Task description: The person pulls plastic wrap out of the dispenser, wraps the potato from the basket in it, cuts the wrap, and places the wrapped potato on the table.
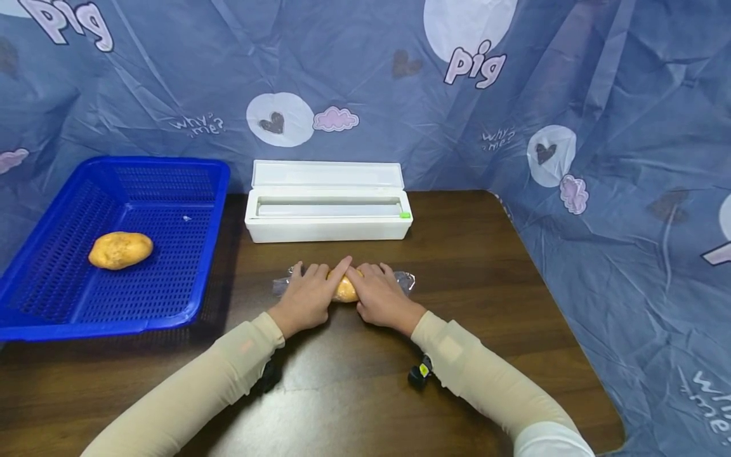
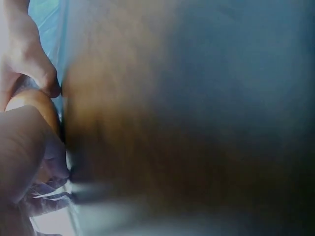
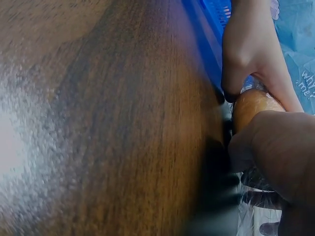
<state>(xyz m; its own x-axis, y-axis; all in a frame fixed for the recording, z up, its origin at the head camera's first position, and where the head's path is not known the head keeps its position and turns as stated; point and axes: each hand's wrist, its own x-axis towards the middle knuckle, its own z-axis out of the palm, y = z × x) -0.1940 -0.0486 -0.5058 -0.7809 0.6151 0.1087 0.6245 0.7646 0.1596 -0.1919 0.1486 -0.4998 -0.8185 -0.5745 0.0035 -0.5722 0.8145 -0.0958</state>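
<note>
A yellow potato in clear plastic wrap lies on the wooden table, loose film sticking out at both ends. My left hand grips its left part and my right hand grips its right part, both from above. The thumbs meet over the middle. Between the hands, a bare stretch of the potato shows in the right wrist view. The left wrist view has the same potato at its left edge. Most fingertips are hidden behind the hands.
Just behind the hands stands a long white wrap box, its lid raised, with a green tab at the right end. At left, a blue plastic basket holds one unwrapped potato. A patterned blue cloth hangs behind the table.
</note>
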